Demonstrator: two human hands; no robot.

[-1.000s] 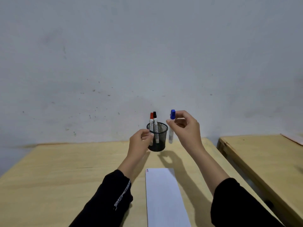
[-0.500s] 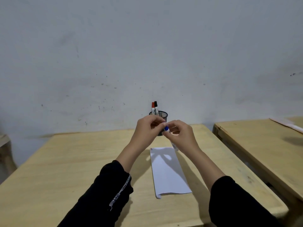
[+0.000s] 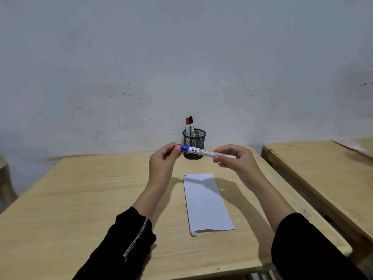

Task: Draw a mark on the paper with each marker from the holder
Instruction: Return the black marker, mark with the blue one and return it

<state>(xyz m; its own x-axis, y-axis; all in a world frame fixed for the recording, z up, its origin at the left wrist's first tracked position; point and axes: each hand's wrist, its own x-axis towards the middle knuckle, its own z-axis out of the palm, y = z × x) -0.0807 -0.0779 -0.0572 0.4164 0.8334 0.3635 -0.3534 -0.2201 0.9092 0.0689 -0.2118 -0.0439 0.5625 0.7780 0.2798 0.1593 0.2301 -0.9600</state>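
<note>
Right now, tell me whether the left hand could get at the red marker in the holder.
Probably yes. The left hand pinches the blue marker's cap just in front of the mesh holder, and the red marker sticks up above the rim with nothing over it. It must release the cap first.

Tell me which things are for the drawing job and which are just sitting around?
For the job: blue marker, held by left hand and right hand; red marker; black marker; holder; paper.
Just there: second table; wall.
</note>
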